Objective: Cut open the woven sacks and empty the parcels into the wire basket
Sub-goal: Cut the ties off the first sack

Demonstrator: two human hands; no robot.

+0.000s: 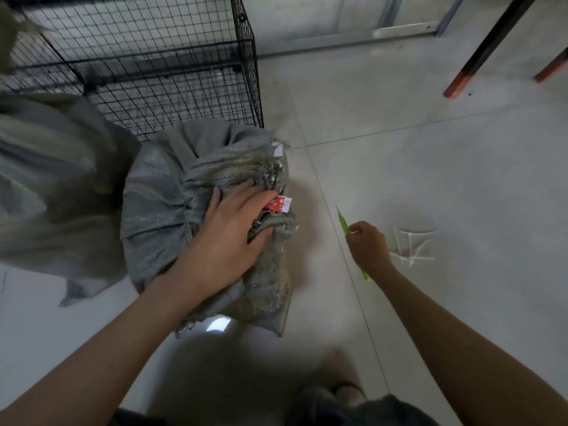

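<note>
Sack (159,210) coarse woven cloth, frayed; basket (172,96) black wire; floor (430,179) glossy.

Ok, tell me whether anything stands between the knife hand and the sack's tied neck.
Nothing visible does: only bare floor lies between the right hand, holding the green cutter, and the woven sack. The left hand, though, grips the bunched neck beside the red tag, so mind those fingers.

The sack (172,210) sits on the floor (399,155). The wire basket (153,72) is just behind it and a second sack (46,179) at its left. The left hand (227,235) is on its neck, and the right hand (367,247) with the cutter (344,224) is off to its right.
</note>
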